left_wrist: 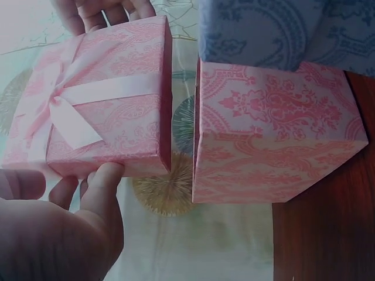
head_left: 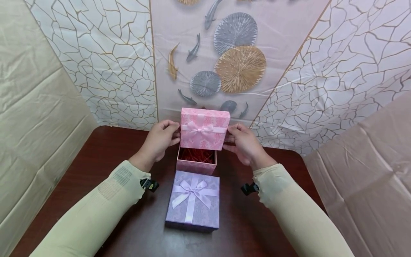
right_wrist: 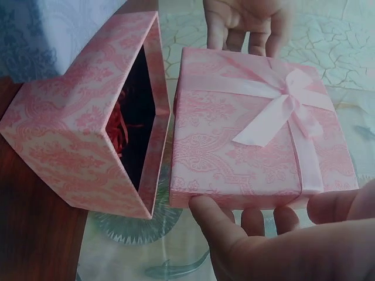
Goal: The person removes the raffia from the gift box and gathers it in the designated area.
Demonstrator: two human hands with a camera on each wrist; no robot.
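Between both hands is a pink patterned box lid (head_left: 205,139) with a pale pink ribbon bow, tilted up with its top facing me. My left hand (head_left: 160,139) holds its left side by the fingertips, and my right hand (head_left: 243,142) holds the right side. Just below the lid stands the uncovered pink box base (head_left: 196,167), with red shredded paper (head_left: 197,156) inside. In the right wrist view, a gap shows between the lid (right_wrist: 234,129) and the rim of the base (right_wrist: 94,140). The lid's underside is hidden.
A closed purple gift box (head_left: 194,200) with a lilac bow stands in front of the pink base on the dark wood table (head_left: 135,221). Patterned cloth (head_left: 128,64) hangs behind the table, and beige cloth (head_left: 363,160) hangs at the sides.
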